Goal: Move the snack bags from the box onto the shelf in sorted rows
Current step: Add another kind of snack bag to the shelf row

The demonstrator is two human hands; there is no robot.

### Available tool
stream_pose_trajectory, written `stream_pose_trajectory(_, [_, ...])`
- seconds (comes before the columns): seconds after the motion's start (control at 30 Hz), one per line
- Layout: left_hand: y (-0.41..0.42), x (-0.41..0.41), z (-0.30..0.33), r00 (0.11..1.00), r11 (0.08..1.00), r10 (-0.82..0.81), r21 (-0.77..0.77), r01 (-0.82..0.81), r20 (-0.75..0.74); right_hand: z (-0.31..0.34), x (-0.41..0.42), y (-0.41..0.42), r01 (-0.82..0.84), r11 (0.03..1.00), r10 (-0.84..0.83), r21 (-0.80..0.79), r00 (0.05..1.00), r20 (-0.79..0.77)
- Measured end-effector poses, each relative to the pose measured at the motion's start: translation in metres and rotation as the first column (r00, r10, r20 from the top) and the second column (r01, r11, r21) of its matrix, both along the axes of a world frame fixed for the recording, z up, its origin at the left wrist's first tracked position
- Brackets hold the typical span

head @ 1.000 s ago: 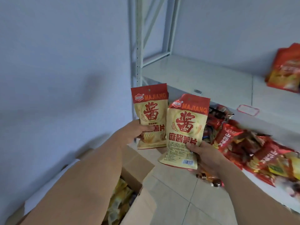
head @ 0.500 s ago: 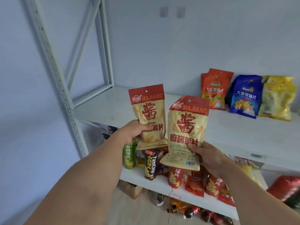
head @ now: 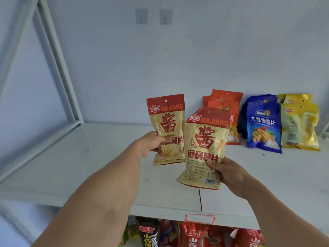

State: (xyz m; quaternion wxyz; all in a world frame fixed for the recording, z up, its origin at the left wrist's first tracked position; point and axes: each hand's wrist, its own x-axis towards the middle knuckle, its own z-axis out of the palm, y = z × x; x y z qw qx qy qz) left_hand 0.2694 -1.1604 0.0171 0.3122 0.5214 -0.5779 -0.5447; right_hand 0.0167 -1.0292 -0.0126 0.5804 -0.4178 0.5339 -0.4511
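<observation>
Two cream-and-red MAJIANG snack bags are held upright above the white shelf point(head: 89, 157). My left hand point(head: 148, 144) grips the left bag point(head: 167, 122) by its lower left side. My right hand point(head: 229, 172) pinches the right bag point(head: 204, 145) at its lower right corner. This bag is nearer to me and partly hides a row of orange bags point(head: 229, 104) standing against the back wall. Beside that row stand blue bags point(head: 261, 123) and yellow bags point(head: 300, 123). The box is out of view.
The shelf's left half is bare white board, bounded by a white metal frame point(head: 58, 68) on the left. Below the shelf's front edge, a lower shelf holds several red and black snack packs point(head: 192, 234). Two hooks point(head: 153, 16) hang on the wall.
The view has swung up and closer to the upper shelf. Both hands carried their bags forward over the shelf board; the grips are unchanged.
</observation>
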Motion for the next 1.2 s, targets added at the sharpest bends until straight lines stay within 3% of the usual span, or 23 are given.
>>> stream_pose_trajectory(0.17, [-0.086,-0.03,0.001,0.997,0.998,-0.06,-0.012,0.061,0.038,-0.001,-0.015,-0.063,0.028,1.0,-0.028,-0.006,0.999,0.028])
stream_pose_trajectory(0.57, [-0.223,-0.076,-0.036,0.997,1.0,-0.028,-0.008,0.029,0.076,-0.024,-0.036,-0.17,0.039,0.999,-0.041,0.032,0.998,0.058])
stream_pose_trajectory(0.8, [-0.269,-0.093,-0.05,0.993,0.995,-0.091,-0.023,0.093,0.079,-0.037,-0.037,-0.192,0.121,0.99,-0.127,0.069,0.988,0.093])
stream_pose_trajectory(1.2, [-0.314,-0.108,-0.063,0.988,0.988,-0.136,-0.063,0.141,0.08,-0.044,-0.045,-0.214,0.122,0.991,-0.132,0.062,0.976,0.174])
